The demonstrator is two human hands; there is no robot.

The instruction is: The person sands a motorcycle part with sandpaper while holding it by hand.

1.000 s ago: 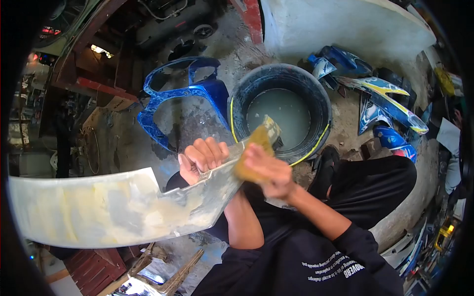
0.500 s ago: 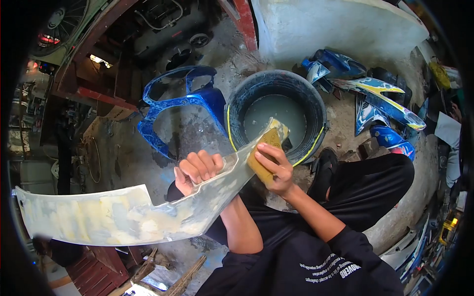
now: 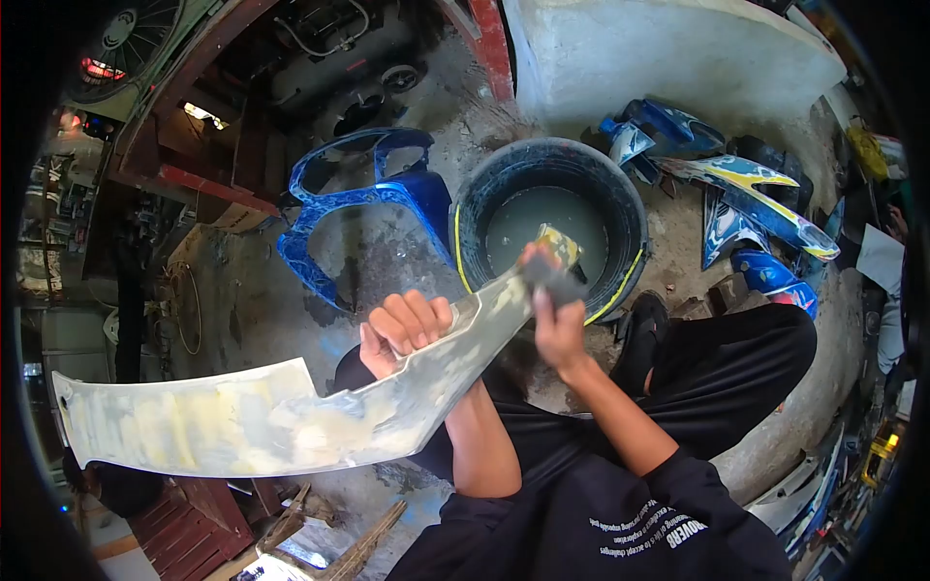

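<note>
- Now the left hand (image 3: 405, 327) curls around the pale panel (image 3: 291, 416).
- The half-closed right hand (image 3: 560, 334) holds a blurry dark pad (image 3: 560, 281) at the panel's end, by the bucket (image 3: 489, 189).
- It looks like rubbing; another rub needs a firm left grip.

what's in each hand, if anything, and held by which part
Left hand: body panel, upper edge along its narrower section. Right hand: blurred dark sheet, probably sandpaper; exact hold unclear.
</note>
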